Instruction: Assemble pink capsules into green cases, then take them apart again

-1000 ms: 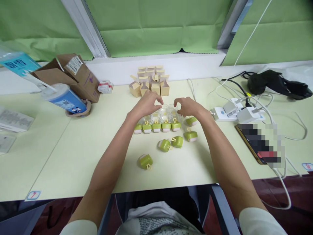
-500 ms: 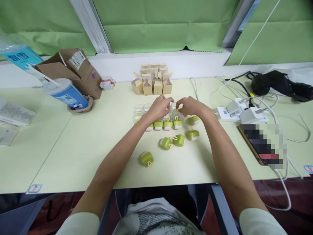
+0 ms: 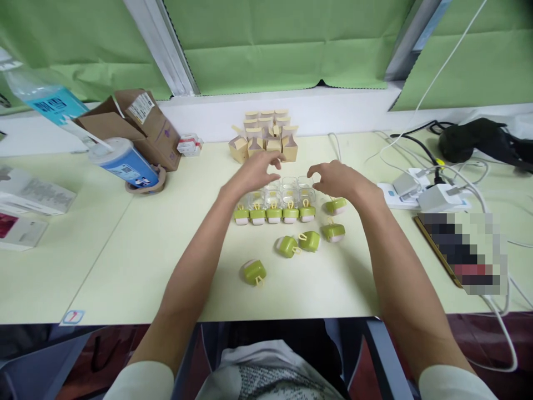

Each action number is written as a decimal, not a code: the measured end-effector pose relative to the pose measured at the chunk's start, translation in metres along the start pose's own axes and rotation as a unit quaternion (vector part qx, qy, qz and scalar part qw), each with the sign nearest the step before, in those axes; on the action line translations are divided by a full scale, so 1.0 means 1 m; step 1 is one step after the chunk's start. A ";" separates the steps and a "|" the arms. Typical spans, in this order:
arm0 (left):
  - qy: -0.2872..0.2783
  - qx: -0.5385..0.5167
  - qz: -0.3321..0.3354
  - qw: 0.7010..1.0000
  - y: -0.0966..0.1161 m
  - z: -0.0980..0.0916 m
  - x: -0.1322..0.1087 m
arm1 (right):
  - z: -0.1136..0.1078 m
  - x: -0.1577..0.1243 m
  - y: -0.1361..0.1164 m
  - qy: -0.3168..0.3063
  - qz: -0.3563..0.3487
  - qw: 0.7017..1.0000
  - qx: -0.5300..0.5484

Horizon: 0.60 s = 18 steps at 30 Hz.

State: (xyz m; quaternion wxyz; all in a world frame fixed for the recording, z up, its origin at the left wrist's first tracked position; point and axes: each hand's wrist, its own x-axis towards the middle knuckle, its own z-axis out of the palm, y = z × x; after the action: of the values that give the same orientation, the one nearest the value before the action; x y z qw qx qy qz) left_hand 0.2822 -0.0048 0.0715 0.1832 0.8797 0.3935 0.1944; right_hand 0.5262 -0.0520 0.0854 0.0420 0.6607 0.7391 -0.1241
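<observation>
My left hand (image 3: 259, 170) hovers over the left part of a cluster of small clear plastic boxes (image 3: 290, 194), fingers apart and nothing in them. At the right end of that cluster is my right hand (image 3: 335, 179), its thumb and fingers bent but apart, also holding nothing; its fingertips are close to the last clear box, and I cannot tell if they touch it. In front of the boxes stands a row of several small green-and-white cases (image 3: 273, 214) with yellow loops. Loose green cases lie nearer me and to the right, such as one green case (image 3: 254, 272) on its side.
Small open cardboard boxes (image 3: 273, 145) stand in rows by the wall. On the left are a brown carton (image 3: 160, 139), a blue canister (image 3: 135, 166) and white boxes (image 3: 39, 191). A power strip (image 3: 395, 198), cables and a phone (image 3: 458, 253) occupy the right side of the table.
My hands have moved apart from each other, the left one away to the left, uncovering more of the clear boxes and the green row. The view has shifted slightly.
</observation>
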 end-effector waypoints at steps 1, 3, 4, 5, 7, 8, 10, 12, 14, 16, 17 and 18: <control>0.002 0.004 -0.015 1.000 -0.005 -0.014 -0.005 | -0.002 -0.003 -0.002 0.021 -0.004 1.000 -0.002; -0.005 0.037 -0.059 0.998 -0.015 -0.039 -0.018 | -0.005 -0.006 -0.006 0.036 -0.016 0.999 0.007; -0.014 0.054 -0.077 0.995 -0.018 -0.049 -0.024 | -0.005 -0.007 -0.008 0.032 -0.023 0.999 0.011; -0.023 0.060 -0.090 0.994 -0.020 -0.058 -0.030 | -0.005 -0.007 -0.009 0.027 -0.032 0.999 0.013; -0.035 0.055 -0.097 0.993 -0.018 -0.069 -0.039 | -0.004 -0.007 -0.011 0.016 -0.049 0.998 0.019; -0.039 0.050 -0.094 0.994 -0.016 -0.072 -0.042 | -0.003 -0.007 -0.013 0.011 -0.056 0.998 0.022; -0.047 0.051 -0.081 0.994 -0.010 -0.071 -0.042 | -0.001 -0.007 -0.016 0.008 -0.062 0.998 0.021; -0.065 0.072 -0.076 0.992 -0.007 -0.064 -0.038 | 0.002 -0.006 -0.021 0.019 -0.059 0.998 0.003; -0.084 0.109 -0.090 0.986 -0.007 -0.053 -0.032 | 0.007 -0.003 -0.026 0.039 -0.062 0.997 -0.014; -0.097 0.158 -0.132 0.974 -0.012 -0.043 -0.028 | 0.013 0.001 -0.030 0.049 -0.070 0.996 -0.017; -0.105 0.177 -0.164 0.965 -0.015 -0.040 -0.027 | 0.016 0.003 -0.031 0.051 -0.074 0.996 -0.016; -0.120 0.183 -0.200 0.955 -0.018 -0.038 -0.027 | 0.019 0.006 -0.032 0.052 -0.078 0.995 -0.015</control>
State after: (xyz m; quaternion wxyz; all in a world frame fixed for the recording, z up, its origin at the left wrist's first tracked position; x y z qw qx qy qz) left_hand 0.2360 -0.0075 0.0899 0.0998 0.8180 0.5658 -0.0282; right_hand 0.4918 -0.0544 0.0696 0.0033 0.6060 0.7913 -0.0816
